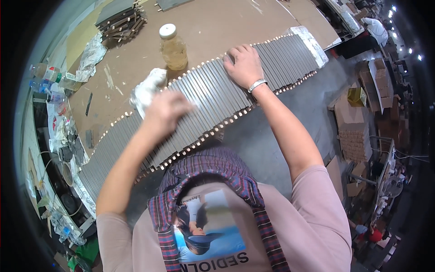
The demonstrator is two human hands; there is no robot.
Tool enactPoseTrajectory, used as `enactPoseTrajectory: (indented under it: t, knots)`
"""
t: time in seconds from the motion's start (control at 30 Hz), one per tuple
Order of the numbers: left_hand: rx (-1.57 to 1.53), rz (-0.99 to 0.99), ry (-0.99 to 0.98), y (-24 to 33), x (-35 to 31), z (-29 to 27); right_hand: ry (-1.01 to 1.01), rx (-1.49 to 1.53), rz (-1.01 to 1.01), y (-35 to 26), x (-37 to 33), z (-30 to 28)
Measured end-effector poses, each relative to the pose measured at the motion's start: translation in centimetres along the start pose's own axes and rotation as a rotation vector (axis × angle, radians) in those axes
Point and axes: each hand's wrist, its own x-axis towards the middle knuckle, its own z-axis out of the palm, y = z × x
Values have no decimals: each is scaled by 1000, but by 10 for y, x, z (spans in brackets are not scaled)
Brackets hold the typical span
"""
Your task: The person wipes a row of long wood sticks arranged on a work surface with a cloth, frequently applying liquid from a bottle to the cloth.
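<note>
A long row of narrow grey strips with pale round wooden ends point(204, 97) lies side by side along the near edge of the table. My left hand point(166, 113) is over the left-middle part of the row, smeared by motion. Something whitish shows by its fingertips, too blurred to name. My right hand point(244, 65), with a metal bracelet at the wrist, rests on the row farther right, thumb apart and fingers bent toward the far edge. A crumpled white cloth point(148, 88) lies just beyond the left hand, by the strips' far ends.
A jar of yellowish liquid with a white lid point(173, 50) stands beyond the strips. Stacked grey strips point(118, 20) lie at the far left of the brown tabletop point(217, 27). Plastic bottles point(45, 72) crowd the left edge. Cardboard stacks point(355, 131) stand at right.
</note>
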Motion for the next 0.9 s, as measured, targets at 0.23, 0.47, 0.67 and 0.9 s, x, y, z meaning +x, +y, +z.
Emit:
enactPoseTrajectory:
  t: [0.23, 0.47, 0.67, 0.9]
  knots:
    - [59, 13, -6, 21, 16, 3, 23, 2, 16, 6, -3, -5]
    - [7, 116, -42, 23, -23, -48, 73, -73, -41, 15, -9, -5]
    - [278, -289, 69, -66, -75, -77, -58, 4, 66, -24, 5, -24]
    - [7, -24, -53, -9, -100, -73, -101, -39, 131, -17, 5, -31]
